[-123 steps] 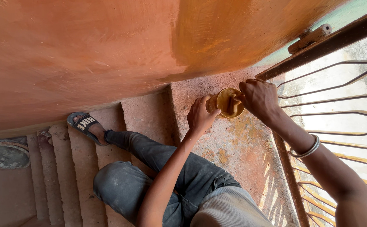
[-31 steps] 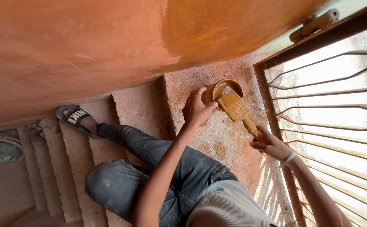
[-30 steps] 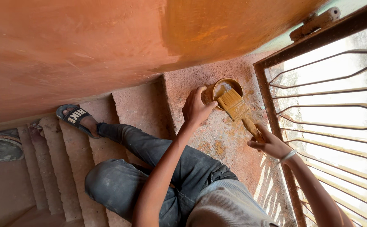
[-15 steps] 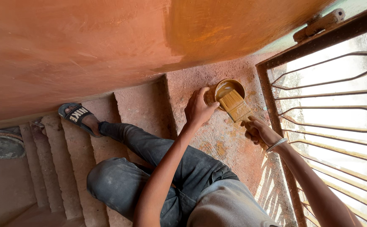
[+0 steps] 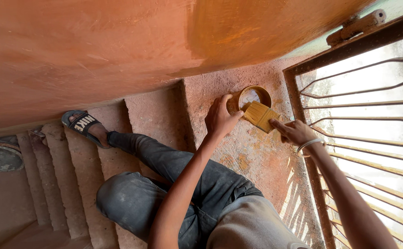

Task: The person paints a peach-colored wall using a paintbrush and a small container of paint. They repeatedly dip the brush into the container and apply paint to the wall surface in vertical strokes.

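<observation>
Head view: ochre-smeared tin (image 5: 254, 97); paint-loaded brush (image 5: 260, 115)

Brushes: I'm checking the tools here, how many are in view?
1. The brush is in the right hand, bristles at the pot; others may be hidden.

The right hand (image 5: 296, 133) has slid up the brush (image 5: 260, 115) — now gripping beside its bristles.

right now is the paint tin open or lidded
Open. The tin shows its round mouth with no lid on it, and the bristles of the brush rest at its rim, with the left hand beside it.
</observation>
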